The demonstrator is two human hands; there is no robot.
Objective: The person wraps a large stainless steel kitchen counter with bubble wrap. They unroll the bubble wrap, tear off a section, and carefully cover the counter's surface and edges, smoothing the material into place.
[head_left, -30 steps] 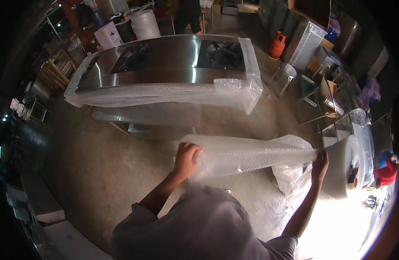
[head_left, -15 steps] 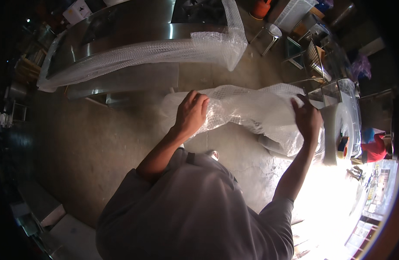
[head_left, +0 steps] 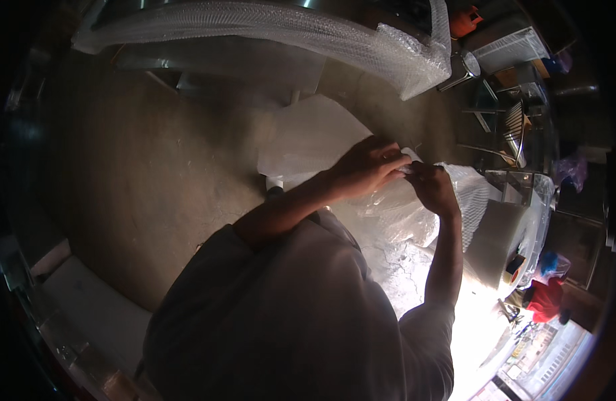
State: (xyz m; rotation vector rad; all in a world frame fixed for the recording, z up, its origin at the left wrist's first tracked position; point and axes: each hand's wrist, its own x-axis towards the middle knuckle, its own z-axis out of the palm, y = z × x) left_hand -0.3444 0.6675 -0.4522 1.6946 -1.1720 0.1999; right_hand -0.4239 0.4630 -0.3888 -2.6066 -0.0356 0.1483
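A sheet of clear bubble wrap hangs in front of me. Its smoother stretch spreads out beyond my left forearm. Crumpled folds drop below my right hand. My left hand and my right hand meet close together at the sheet's middle, both closed on a gathered bit of it. Fingertips of the two hands nearly touch there and partly hide the gripped part. On the right, beside my right forearm, the sheet runs toward a thick bubble wrap roll.
Beyond the sheet stands a long metal table, its edge covered with bubble wrap. An orange gas cylinder, a round stool and a wire rack stand far right. A person in red is near the bright opening.
My hands were wide apart along the sheet; now they have come together, gathering it between them. The view has also shifted, so the wrapped table sits higher in the picture.
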